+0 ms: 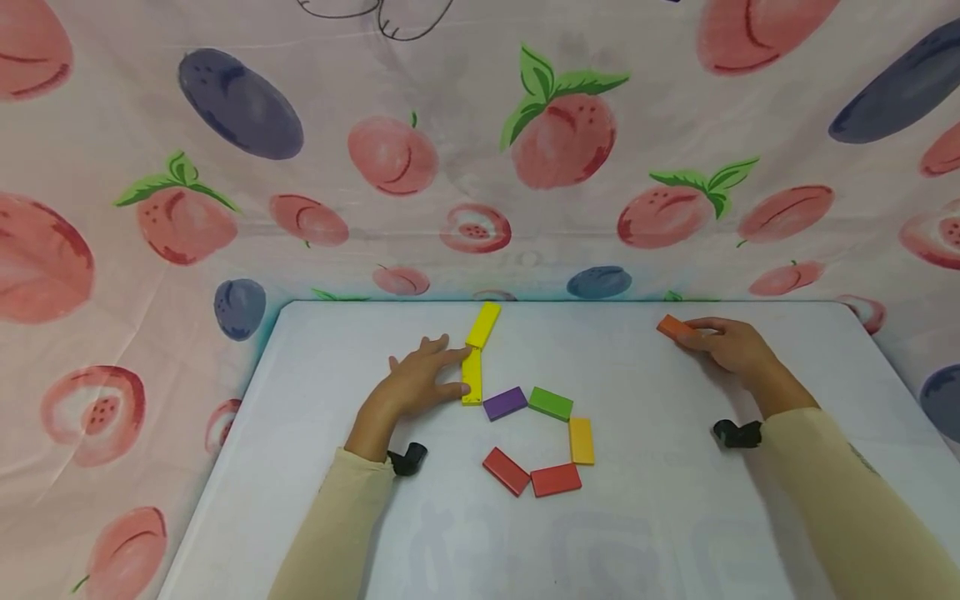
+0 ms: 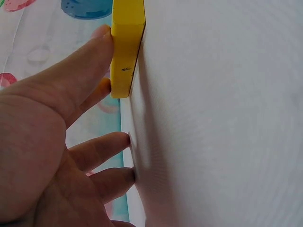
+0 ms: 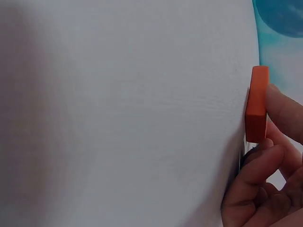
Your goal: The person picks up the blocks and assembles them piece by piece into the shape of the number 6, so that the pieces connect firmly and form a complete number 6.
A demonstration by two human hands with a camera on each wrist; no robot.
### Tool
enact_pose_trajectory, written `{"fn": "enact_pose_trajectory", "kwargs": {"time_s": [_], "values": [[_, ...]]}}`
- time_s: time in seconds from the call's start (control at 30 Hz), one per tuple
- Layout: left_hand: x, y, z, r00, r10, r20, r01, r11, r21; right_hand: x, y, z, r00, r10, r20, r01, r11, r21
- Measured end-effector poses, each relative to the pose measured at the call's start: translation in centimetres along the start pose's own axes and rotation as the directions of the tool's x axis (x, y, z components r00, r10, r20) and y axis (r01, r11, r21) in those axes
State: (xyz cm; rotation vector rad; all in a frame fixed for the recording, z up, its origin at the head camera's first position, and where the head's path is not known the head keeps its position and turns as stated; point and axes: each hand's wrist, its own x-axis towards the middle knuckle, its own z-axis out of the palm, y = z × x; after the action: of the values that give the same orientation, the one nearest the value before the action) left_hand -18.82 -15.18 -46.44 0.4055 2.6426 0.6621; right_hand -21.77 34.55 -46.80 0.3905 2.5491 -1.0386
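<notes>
My left hand (image 1: pixel 411 382) is over the left side of the table. Its thumb and index fingertips rest on top of the lower yellow block (image 1: pixel 471 379), the other fingers spread. In the left wrist view that yellow block (image 2: pixel 124 56) appears edge-on with the thumb against it. A second yellow block (image 1: pixel 483 324) touches its far end, angled right. At the far right, my right hand (image 1: pixel 731 343) grips an orange block (image 1: pixel 675 327) between thumb and fingers. The right wrist view shows this orange block (image 3: pixel 256 104) low beside the table surface; whether it touches is unclear.
From the yellow blocks, a curved row runs round: a purple block (image 1: pixel 506 403), a green block (image 1: pixel 551 403), an orange-yellow block (image 1: pixel 581 441) and two red ones, the right red block (image 1: pixel 556 480) and left red block (image 1: pixel 506 472). Fruit-patterned cloth (image 1: pixel 465 83) hangs behind the white table (image 1: pixel 645 542).
</notes>
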Motion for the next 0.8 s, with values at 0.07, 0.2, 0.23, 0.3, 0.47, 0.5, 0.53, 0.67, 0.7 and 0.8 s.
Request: {"fn": "enact_pose_trajectory", "kwargs": {"time_s": [0.07, 0.2, 0.23, 0.3, 0.47, 0.5, 0.53, 0.67, 0.7, 0.8], "values": [[0.0, 0.0, 0.0, 1.0, 0.0, -0.001, 0.0, 1.0, 0.003, 0.3, 0.0, -0.1, 1.0, -0.01, 0.005, 0.01, 0.999, -0.03], [0.1, -0.1, 0.0, 1.0, -0.004, -0.001, 0.004, 1.0, 0.002, 0.5, -0.1, -0.2, 1.0, 0.008, 0.014, -0.007, 0.999, -0.036], [0.2, -0.1, 0.0, 1.0, -0.004, -0.001, 0.004, 1.0, 0.002, 0.6, -0.1, -0.2, 1.0, 0.014, 0.018, -0.013, 0.999, -0.033], [0.2, -0.1, 0.0, 1.0, -0.002, -0.003, 0.002, 1.0, 0.0, 0.5, -0.2, -0.3, 0.999, 0.02, 0.026, -0.019, 0.999, -0.047], [0.2, -0.2, 0.1, 1.0, 0.004, -0.008, -0.004, 1.0, -0.001, 0.1, -0.4, -0.5, 0.998, 0.025, 0.058, -0.02, 0.996, -0.089], [0.2, -0.2, 0.1, 1.0, 0.004, -0.008, -0.004, 1.0, -0.002, 0.1, -0.4, -0.5, 0.998, 0.023, 0.062, -0.017, 0.995, -0.095], [0.2, -0.2, 0.1, 1.0, 0.004, -0.007, -0.004, 1.0, -0.003, 0.1, -0.4, -0.4, 0.998, 0.022, 0.063, -0.016, 0.995, -0.095], [0.2, -0.2, 0.1, 1.0, 0.001, -0.005, -0.001, 1.0, -0.003, 0.0, -0.4, 0.1, 0.998, 0.002, 0.069, 0.003, 0.998, -0.068], [0.2, -0.3, 0.1, 1.0, 0.0, -0.005, 0.0, 1.0, -0.002, 0.0, -0.4, 0.2, 0.997, 0.001, 0.073, 0.003, 0.998, -0.055], [0.2, -0.3, 0.2, 1.0, -0.001, -0.005, 0.001, 1.0, 0.0, -0.5, -0.4, 0.3, 0.996, -0.014, 0.093, 0.015, 1.0, -0.01]]}}
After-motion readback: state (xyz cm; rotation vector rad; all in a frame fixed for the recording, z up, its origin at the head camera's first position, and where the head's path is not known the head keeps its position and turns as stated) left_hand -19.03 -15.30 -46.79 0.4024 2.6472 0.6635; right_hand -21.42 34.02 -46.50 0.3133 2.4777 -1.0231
